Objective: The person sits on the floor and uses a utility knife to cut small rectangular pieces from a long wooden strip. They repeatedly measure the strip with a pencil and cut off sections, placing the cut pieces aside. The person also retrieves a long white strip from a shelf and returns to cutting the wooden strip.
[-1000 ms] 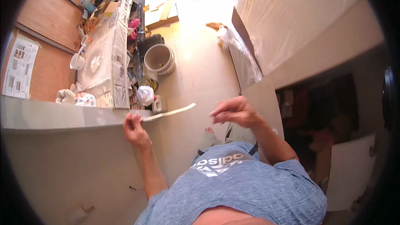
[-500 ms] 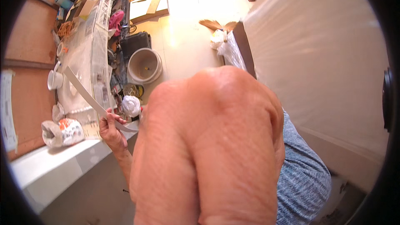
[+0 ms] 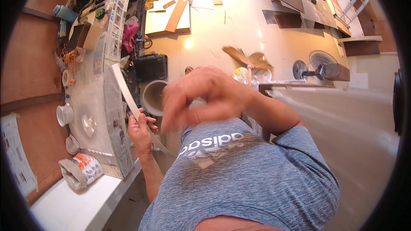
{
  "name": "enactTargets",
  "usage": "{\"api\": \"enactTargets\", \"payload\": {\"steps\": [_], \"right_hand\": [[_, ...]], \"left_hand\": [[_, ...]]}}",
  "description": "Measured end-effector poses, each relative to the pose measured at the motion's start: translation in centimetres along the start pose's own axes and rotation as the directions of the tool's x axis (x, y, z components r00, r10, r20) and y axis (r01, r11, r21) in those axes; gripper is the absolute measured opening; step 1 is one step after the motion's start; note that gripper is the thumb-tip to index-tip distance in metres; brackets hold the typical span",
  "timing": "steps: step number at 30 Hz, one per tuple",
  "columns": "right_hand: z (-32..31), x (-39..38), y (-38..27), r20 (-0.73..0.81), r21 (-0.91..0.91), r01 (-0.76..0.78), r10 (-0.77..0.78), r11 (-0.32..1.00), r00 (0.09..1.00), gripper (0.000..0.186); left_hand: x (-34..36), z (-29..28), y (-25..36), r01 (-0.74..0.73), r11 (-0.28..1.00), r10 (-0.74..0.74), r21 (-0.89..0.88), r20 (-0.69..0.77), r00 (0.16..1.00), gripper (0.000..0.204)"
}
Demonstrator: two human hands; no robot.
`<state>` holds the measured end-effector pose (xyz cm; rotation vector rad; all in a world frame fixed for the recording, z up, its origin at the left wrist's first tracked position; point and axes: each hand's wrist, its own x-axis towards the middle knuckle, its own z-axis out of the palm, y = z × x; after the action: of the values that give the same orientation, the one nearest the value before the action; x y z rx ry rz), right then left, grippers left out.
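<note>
My left hand (image 3: 140, 131) grips a long thin white strip (image 3: 128, 96) that runs from near my shirt up past the edge of the newspaper-covered bench (image 3: 109, 115). My right hand (image 3: 201, 96) hangs in the air in front of my chest, blurred, fingers spread and pointing down-left, holding nothing. It is close to the strip's lower end but apart from it. A grey bucket (image 3: 150, 97) stands on the floor just beyond both hands.
On the bench stand a white cup (image 3: 64, 114), a crumpled bag (image 3: 79, 170), boxes and tools. A black case (image 3: 150, 67), a broom (image 3: 248, 60), a fan (image 3: 319, 69) and wooden boards (image 3: 177, 13) lie on the floor. A pale panel (image 3: 351, 119) lies at my right.
My right arm, which filled the view half a second ago, has drawn back so the hand hovers before my chest. The strip has swung from level to steeply upright in my left hand.
</note>
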<state>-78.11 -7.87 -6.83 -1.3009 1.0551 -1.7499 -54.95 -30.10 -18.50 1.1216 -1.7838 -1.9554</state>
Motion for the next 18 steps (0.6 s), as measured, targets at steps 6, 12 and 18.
{"api": "enactTargets", "payload": {"steps": [6,12,18], "right_hand": [[-16.6,-9.7,24.1,-0.366,-0.769,-0.639,0.826,-0.009,0.428,0.065],[-21.6,-14.7,30.4,-0.298,-0.567,-0.752,0.768,0.336,0.567,0.027],[-31.4,-4.9,24.0,-0.287,0.084,-0.928,0.9,0.364,0.327,0.02]], "left_hand": [[21.5,7.0,7.3,0.075,0.995,-0.08,0.058,0.093,0.992,0.034],[39.1,14.1,14.8,0.033,0.991,-0.055,0.13,0.169,0.984,0.036],[49.1,20.5,16.6,-0.053,0.984,0.039,0.168,0.085,0.996,0.03]]}}
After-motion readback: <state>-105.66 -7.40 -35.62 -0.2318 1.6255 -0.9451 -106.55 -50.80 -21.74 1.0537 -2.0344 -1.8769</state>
